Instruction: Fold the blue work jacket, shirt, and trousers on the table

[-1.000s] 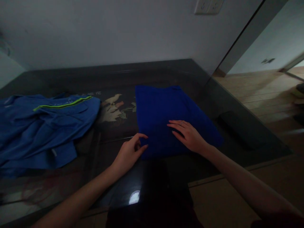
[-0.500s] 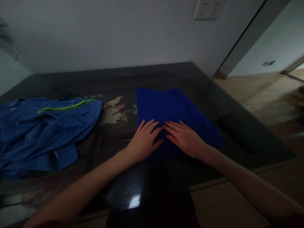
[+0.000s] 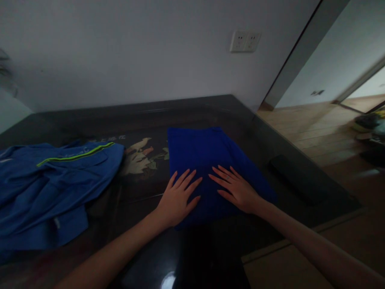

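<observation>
- here, the left hand lies palm down on the near left part of the folded deep-blue cloth rectangle, its fingers straight and fanned apart, pointing away from the person and a little to the right, gripping nothing.
- the left forearm runs back from the wrist toward the lower left edge of the view, low over the dark glossy tabletop.
- the right hand also rests flat on the cloth, just beside the left one, fingers spread and aimed up and to the left; a thin ring shows on one finger.
- the right forearm stretches back to the lower right corner.
- the folded cloth sits on the tabletop near its middle, its near edge close to the front of the table.
- well apart to the left lies a crumpled lighter-blue jacket with a yellow-green stripe.
- a painted bird-and-flower motif shows between jacket and cloth.
- a flat dark oblong object lies right of the cloth.
</observation>
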Demonstrator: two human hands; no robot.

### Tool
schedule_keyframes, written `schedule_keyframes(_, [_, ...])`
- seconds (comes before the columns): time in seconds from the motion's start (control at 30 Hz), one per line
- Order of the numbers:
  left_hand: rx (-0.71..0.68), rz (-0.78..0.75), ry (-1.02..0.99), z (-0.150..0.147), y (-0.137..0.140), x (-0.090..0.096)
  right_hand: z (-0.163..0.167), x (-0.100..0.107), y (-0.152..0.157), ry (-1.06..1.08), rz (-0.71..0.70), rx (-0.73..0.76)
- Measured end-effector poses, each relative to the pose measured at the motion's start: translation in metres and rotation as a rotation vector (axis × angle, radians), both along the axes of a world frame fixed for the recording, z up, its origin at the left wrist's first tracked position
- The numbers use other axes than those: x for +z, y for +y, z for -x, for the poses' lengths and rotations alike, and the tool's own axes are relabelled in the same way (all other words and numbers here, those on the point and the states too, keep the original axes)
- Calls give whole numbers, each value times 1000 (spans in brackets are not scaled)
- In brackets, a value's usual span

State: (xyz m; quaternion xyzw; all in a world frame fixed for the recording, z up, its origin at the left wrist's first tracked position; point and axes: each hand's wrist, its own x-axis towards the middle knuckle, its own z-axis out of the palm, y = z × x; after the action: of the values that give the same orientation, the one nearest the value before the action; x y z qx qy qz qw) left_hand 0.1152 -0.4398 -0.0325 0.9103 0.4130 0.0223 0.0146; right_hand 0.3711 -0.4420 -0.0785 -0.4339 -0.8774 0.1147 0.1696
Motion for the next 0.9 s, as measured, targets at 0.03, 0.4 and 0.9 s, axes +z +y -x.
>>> schedule_keyframes(0.03, [2,-11,-5,0,0,0,0,1,0,9,0,-2])
schedule_keyframes(0.4, [0,2,33,-26,-14,-7,29,20,-18,97,89,12])
schedule_keyframes(0.9, [20,9,4,-24,-16,-13,-6,4,-3,45,22,-74])
